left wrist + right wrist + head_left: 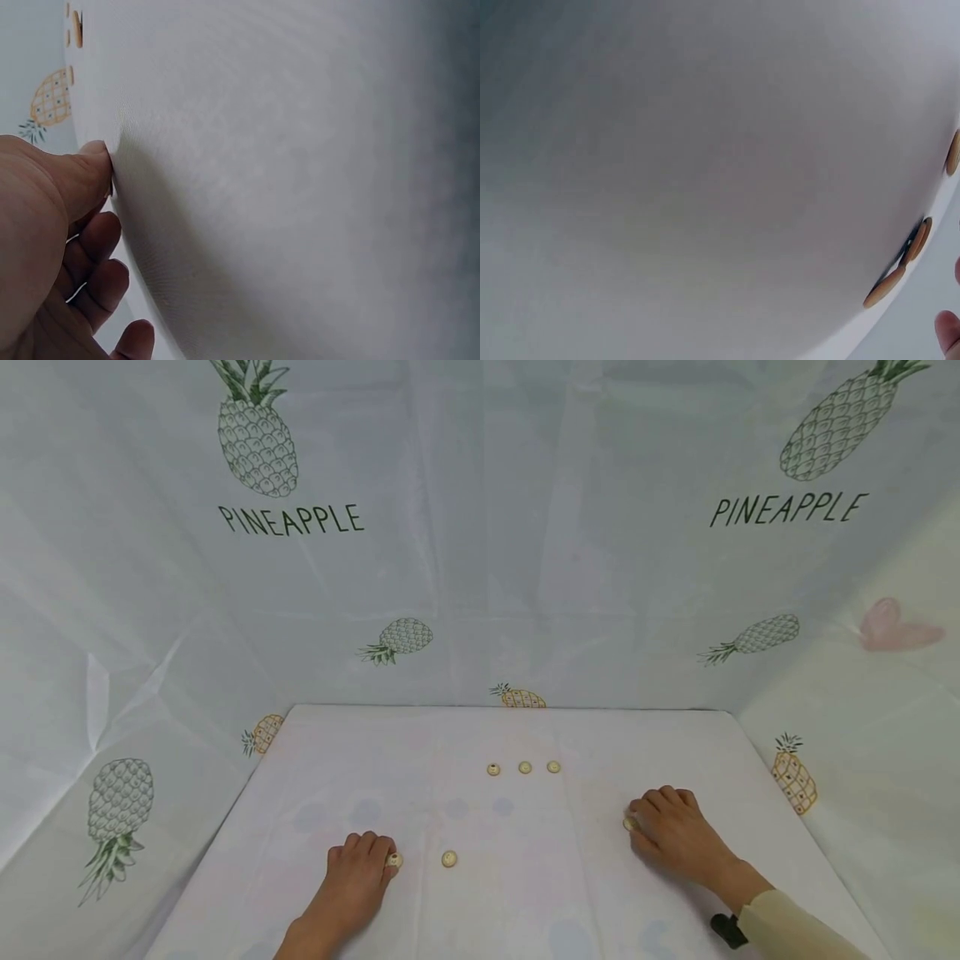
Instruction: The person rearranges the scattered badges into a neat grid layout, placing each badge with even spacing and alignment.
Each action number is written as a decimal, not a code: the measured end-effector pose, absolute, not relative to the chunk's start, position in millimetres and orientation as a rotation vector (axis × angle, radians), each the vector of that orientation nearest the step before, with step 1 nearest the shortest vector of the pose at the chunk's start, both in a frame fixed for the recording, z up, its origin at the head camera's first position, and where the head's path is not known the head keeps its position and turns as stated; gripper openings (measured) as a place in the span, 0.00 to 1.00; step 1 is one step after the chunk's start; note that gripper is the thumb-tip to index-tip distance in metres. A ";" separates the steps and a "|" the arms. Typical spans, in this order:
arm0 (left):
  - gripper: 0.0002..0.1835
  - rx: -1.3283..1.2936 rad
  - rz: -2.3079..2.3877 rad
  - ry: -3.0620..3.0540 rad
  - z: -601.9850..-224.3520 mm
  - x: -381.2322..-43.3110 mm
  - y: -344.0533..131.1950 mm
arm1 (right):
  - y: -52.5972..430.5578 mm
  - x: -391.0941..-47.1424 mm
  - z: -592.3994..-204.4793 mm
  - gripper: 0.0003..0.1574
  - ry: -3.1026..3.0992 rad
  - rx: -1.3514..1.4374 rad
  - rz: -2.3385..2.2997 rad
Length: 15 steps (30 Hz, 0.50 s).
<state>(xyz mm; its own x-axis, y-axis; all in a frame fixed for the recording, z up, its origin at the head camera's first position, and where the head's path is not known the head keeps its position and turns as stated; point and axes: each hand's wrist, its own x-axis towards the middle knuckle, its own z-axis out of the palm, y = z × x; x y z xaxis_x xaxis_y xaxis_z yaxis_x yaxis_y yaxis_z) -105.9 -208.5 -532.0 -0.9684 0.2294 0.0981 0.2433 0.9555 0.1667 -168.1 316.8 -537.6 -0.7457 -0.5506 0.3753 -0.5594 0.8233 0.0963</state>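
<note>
My left hand (pixel 356 878) is low on the white table, left of the middle. It pinches a small round wooden disc (pixel 394 860) by thumb and forefinger. In the left wrist view that disc is almost wholly behind the thumb (pixel 90 169), and the other fingers curl loosely below. A second wooden disc (pixel 449 858) lies just right of this hand. On the right side my right hand (pixel 678 835) pinches another disc (pixel 629 822), partly covered by the fingers. The right wrist view catches only fingertips (pixel 949 330) at its edge.
Three more discs lie in a row toward the back: a left one (pixel 493 769), a middle one (pixel 525 767) and a right one (pixel 553 767). The pale table cloth (pixel 510 910) has faint coloured spots. Pineapple-print sheeting (pixel 495 543) hangs behind and at both sides.
</note>
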 end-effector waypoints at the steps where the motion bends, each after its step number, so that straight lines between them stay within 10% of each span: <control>1: 0.13 -0.367 -0.272 -3.027 -532.0 -106.0 -209.0 | 318.0 -168.9 -537.6 0.19 -2.606 0.834 0.027; 15: 0.13 -0.393 -0.258 -2.996 -536.5 -108.9 -213.3 | 320.4 -171.7 -541.9 0.13 -2.636 0.845 0.137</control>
